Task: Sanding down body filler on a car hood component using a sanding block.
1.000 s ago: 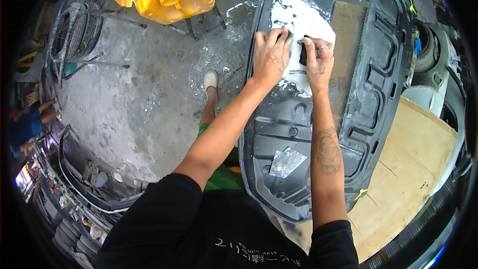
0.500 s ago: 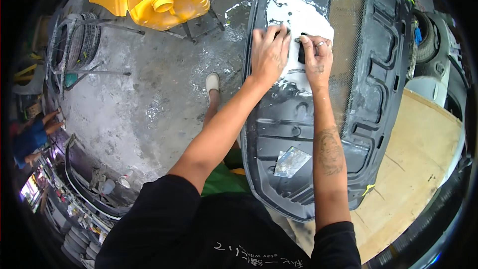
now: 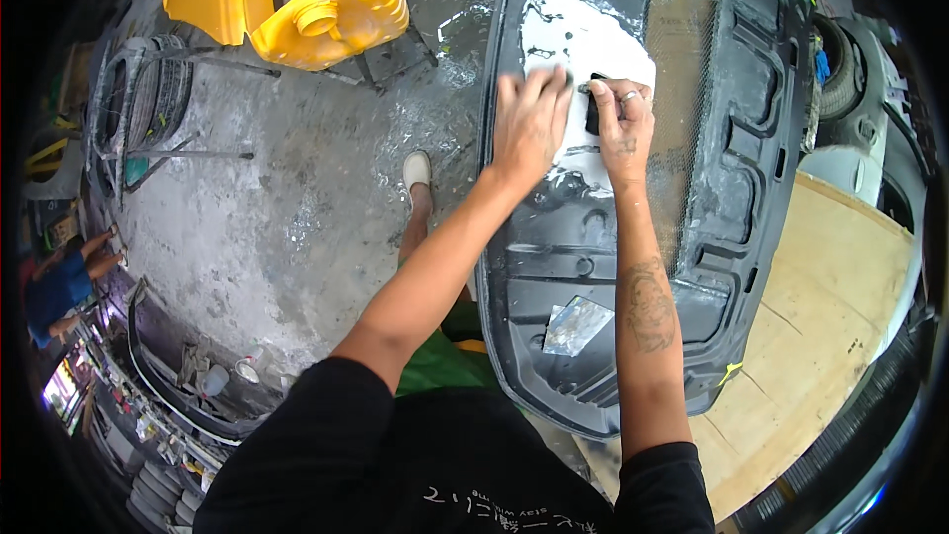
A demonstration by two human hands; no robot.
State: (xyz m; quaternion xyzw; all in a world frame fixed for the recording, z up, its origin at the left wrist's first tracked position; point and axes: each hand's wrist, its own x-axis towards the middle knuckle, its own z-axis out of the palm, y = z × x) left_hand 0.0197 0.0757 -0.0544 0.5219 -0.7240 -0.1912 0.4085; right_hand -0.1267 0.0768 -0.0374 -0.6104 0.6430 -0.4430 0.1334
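A large black moulded panel [image 3: 554,257] lies lengthwise before me. On its upper left part is a white, ragged-edged patch [image 3: 583,30], partly glossy; whether it is a sheet or a coating, I cannot tell. Over the patch's left side, my left hand [image 3: 529,129] has bent fingers, their tips smeared by motion. At the patch's lower right, my right hand [image 3: 628,119] is closed, thumb against fingers, at a small dark bit too small to name. Just beside the thumb shows a black shape [image 3: 593,109], an opening or a dark piece.
A mesh strip [image 3: 682,119] runs along the panel, and a grey flat scrap [image 3: 576,325] lies near its close end. A yellow plastic container [image 3: 326,30] stands on a metal frame at upper left. Plywood [image 3: 820,287] lies right; a person [image 3: 59,292] is far left.
My left hand has shifted slightly down and its fingertips are blurred. The right hand keeps its closed grip at the same part of the patch. The whole view has shifted a little.
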